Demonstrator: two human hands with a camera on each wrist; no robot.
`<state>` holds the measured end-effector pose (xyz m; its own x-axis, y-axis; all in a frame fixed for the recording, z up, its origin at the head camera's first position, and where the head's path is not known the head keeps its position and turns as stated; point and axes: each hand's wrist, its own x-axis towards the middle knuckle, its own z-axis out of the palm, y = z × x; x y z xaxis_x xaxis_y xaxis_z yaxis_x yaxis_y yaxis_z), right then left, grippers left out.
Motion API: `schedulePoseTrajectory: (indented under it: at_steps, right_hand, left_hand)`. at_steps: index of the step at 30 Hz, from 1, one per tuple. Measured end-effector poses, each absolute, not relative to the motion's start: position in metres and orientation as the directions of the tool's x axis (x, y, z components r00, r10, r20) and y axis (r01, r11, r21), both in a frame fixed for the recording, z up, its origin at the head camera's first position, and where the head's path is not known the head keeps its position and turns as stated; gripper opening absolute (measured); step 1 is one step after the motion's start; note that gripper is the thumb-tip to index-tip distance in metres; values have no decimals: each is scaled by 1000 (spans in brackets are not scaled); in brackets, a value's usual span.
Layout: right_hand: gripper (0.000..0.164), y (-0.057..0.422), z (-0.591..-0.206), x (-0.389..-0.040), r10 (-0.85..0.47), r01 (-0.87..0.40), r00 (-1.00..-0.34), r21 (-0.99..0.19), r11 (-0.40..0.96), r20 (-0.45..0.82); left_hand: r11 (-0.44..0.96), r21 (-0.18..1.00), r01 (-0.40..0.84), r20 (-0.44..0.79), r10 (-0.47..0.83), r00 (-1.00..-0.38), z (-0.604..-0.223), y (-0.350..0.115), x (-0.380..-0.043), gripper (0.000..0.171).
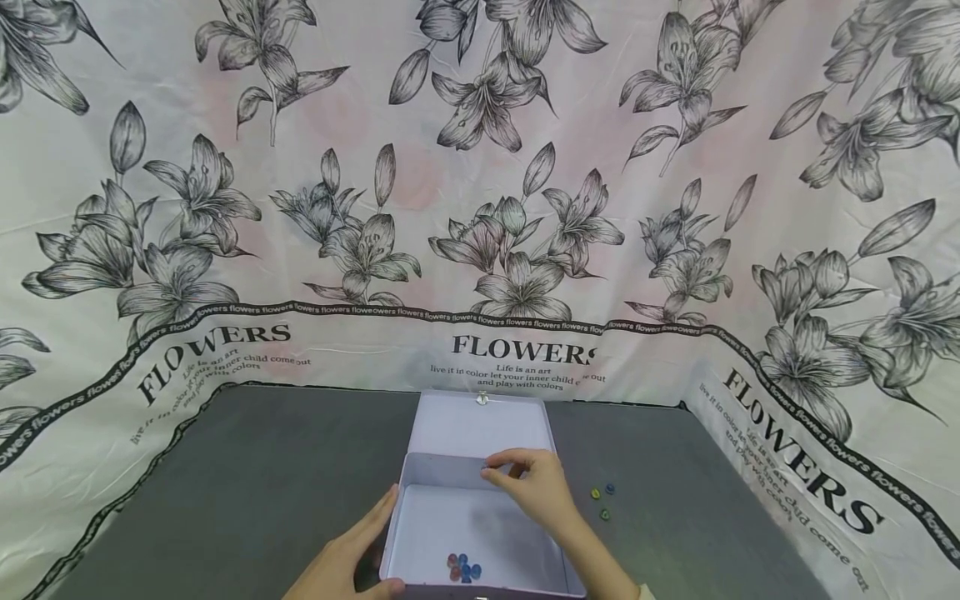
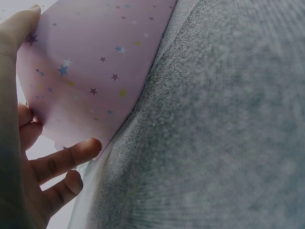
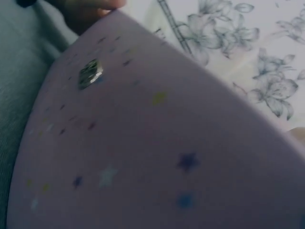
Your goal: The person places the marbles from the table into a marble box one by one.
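Right grip [image 1: 536,485] above the box [image 1: 438,521] — beads [image 1: 466,571] inside, at its near end.

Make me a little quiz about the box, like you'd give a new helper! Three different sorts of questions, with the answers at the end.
1. True or false: the lid is shut.
2. Pick one. In the head view, the three small pieces on the grey table lie: A) left of the box; B) right of the box; C) behind the box.
3. Fill in: the person's ____ hand grips the box's side.

Key
1. False: the lid is open.
2. B
3. Left: the left hand grips it.
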<state>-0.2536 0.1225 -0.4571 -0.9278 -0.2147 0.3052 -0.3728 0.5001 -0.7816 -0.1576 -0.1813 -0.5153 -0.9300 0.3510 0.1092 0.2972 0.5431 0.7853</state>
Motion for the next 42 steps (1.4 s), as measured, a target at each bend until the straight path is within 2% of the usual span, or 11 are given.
schedulePoseTrajectory:
  at_steps: [15,28,37,42]
  right_hand:
    - [8,119,-468,-247,-488,-442,-864,-655,613,127]
    - [9,116,-466,-241,-482,-423,-876,-495,759,9]
    - [8,120,-466,-243,-474,-463,-872,-517,720,121]
    - [14,123,-461,-245,-418,-442,-887,-628,640,197]
  left_hand:
    - [558,767,317,131,347,-929,-515,-182,-157,98]
    - [548,782,297,107,352,-930,-514,-183,-157,96]
    - [539,782,312,123,357,-926,-514,-181,-157,96]
    - [552,758,347,158,361,-919,-515,-181,-158,98]
